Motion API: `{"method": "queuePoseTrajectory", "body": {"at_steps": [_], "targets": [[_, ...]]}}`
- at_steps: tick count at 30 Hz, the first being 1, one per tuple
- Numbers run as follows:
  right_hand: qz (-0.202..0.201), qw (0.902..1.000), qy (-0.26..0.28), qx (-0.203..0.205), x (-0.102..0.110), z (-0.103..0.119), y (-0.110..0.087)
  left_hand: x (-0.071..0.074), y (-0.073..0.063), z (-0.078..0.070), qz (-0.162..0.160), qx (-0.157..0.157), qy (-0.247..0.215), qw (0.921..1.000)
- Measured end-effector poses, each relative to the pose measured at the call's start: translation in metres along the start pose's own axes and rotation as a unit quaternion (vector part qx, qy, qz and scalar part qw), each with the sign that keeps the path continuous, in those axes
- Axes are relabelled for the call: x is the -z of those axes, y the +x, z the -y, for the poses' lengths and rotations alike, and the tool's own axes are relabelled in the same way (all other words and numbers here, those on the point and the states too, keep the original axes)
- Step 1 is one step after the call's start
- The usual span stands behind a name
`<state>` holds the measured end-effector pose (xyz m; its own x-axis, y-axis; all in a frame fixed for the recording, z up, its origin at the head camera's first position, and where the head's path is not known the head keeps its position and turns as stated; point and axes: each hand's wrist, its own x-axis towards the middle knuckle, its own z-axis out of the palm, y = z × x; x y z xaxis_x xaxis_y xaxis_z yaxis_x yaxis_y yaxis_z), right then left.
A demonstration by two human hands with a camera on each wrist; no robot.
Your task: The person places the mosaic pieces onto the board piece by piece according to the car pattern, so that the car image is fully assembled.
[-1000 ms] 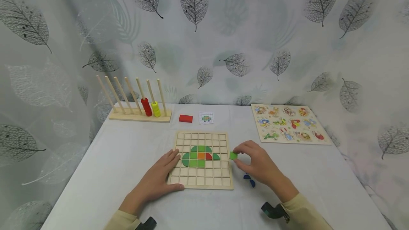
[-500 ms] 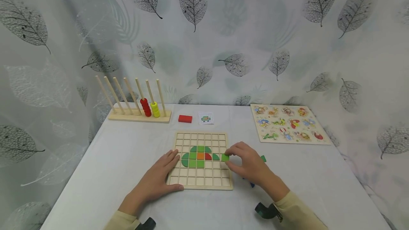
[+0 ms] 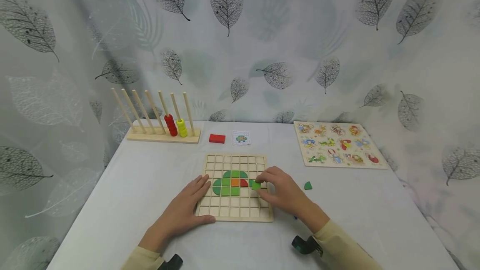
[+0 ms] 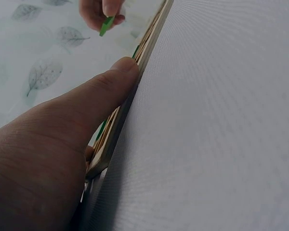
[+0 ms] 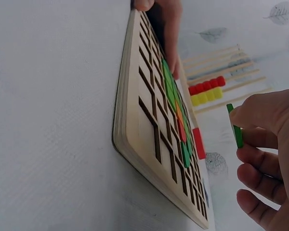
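Right fingers [image 3: 267, 176] pinch a green tile [image 3: 256, 186], left fingers [image 3: 198, 185] spread on board [image 3: 234, 213]; abacus [image 3: 161, 138], red block [image 3: 217, 138] beyond.

A green tile [image 3: 256, 185] hovers above the gridded board [image 3: 249, 211].

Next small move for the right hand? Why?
Probably lower the light green square into the bare cell just below the red piece: the right hand pinches it above the grid board, and that cell adjoins light green pieces.

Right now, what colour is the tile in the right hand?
The tile is light green; the head view shows it best.
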<state>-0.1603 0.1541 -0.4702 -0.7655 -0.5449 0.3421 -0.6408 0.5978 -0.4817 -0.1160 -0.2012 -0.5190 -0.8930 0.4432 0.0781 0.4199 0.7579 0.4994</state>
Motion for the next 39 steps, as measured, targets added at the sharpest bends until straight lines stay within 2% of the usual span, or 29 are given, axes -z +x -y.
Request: {"method": "queuePoseTrajectory", "body": {"at_steps": [14,26,39], "targets": [[0.006,0.9999,0.001,-0.013,-0.015,0.003,0.01,-0.002,0.0,0.003,-0.006,-0.005,-0.005,1.0],[0.006,1.0,0.005,-0.002,-0.025,0.003,0.015,0.0,0.0,0.001,-0.005,-0.006,-0.017,0.9998],[0.028,0.9996,-0.002,-0.011,-0.036,0.006,0.016,0.0,0.0,0.0,-0.008,-0.006,-0.014,0.9999]]}}
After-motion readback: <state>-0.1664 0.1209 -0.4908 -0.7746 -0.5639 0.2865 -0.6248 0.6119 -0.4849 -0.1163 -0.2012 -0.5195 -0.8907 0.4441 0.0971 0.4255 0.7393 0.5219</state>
